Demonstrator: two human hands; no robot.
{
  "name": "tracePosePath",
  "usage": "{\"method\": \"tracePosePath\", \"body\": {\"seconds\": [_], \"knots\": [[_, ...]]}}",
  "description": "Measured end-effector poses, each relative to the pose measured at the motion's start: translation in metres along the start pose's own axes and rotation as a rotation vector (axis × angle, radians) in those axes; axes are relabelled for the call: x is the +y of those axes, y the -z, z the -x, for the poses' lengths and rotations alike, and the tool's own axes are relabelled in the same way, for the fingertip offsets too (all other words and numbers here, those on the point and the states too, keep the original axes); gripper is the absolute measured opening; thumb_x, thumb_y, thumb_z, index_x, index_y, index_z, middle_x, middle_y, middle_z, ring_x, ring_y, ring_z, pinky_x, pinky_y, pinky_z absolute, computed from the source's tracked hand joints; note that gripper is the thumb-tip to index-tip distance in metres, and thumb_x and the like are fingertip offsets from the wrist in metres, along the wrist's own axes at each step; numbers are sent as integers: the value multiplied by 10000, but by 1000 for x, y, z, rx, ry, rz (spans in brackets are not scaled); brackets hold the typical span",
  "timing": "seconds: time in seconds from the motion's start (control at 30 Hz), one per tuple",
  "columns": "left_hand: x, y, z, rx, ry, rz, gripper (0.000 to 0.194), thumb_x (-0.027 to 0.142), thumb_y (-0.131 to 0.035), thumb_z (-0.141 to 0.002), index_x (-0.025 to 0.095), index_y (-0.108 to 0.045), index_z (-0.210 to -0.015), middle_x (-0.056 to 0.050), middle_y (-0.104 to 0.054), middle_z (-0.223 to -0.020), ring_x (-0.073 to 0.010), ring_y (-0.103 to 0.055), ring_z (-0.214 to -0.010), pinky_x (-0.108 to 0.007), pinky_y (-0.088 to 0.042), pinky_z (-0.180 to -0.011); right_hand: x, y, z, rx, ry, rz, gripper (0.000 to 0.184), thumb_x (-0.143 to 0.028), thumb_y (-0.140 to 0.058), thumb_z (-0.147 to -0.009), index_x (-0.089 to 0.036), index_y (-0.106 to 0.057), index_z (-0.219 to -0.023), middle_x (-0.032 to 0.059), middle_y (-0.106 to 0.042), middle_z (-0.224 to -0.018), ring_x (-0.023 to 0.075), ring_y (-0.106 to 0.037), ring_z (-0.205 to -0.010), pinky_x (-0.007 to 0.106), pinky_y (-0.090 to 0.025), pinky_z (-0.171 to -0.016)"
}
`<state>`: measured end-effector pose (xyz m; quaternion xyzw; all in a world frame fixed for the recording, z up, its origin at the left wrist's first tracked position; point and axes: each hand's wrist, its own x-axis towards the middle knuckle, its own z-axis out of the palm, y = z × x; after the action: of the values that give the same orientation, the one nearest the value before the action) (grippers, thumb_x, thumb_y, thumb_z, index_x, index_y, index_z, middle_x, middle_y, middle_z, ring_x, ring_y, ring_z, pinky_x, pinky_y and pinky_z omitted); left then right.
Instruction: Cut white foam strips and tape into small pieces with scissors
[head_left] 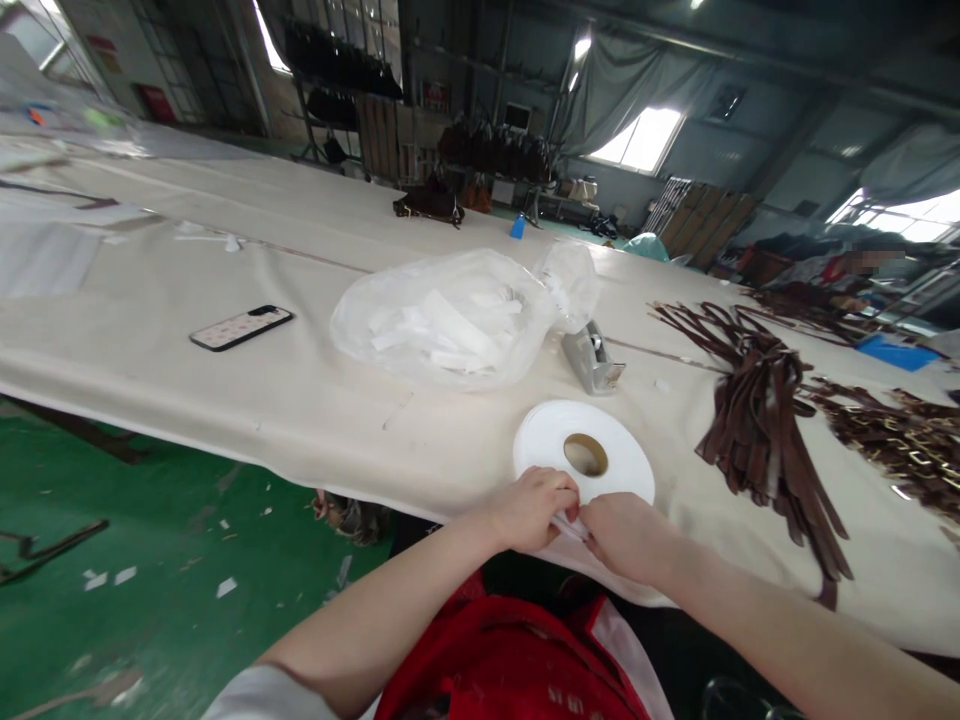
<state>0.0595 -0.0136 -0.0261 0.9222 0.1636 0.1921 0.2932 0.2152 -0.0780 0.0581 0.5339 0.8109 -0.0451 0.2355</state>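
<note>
The left hand (536,508) and right hand (634,537) pinch a white strip (571,527) at the worktop's (420,450) near edge. It looks light and limp, best held by its edges.

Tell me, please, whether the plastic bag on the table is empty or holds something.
Not empty: the plastic bag bulges, and white strips show through its thin wall.

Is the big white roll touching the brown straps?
Apart. The head view shows a strip of pale table cover between the white roll and the bunch of brown straps.
</note>
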Motion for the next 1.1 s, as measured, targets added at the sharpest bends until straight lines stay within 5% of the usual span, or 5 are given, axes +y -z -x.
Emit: {"method": "tracePosePath", "body": {"seconds": [0.47, 0.77, 1.1], "knots": [[11, -11, 3, -9, 24, -226, 149, 141, -618, -818, 221, -682, -926, -37, -547, -1171, -225, -470, -1100, -386, -361, -1003, 3, -35, 34, 132, -125, -232, 140, -163, -568, -798, -141, -671, -890, 111, -724, -861, 278, -694, -805, 320, -466, -672], [11, 0, -9, -121, 100, -84, 157, 145, -679, -732, 254, -723, -837, -28, -553, -1128, -229, -482, -1100, -408, -346, -1017, 12, -28, 40, 220, -207, -312, 120, -243, -553, -814, -168, -646, -823, 101, -714, -803, 278, -689, -772, 324, -451, -639], [6, -1, -9, -89, 78, -1, 145, 141, -717, -673, 229, -724, -788, -28, -573, -1080, -224, -509, -1073, -394, -365, -1008, -11, -12, 18, 92, -178, -193, 205, -78, -497, -852, -126, -686, -916, 136, -725, -869, 272, -712, -822, 308, -494, -665]]}}
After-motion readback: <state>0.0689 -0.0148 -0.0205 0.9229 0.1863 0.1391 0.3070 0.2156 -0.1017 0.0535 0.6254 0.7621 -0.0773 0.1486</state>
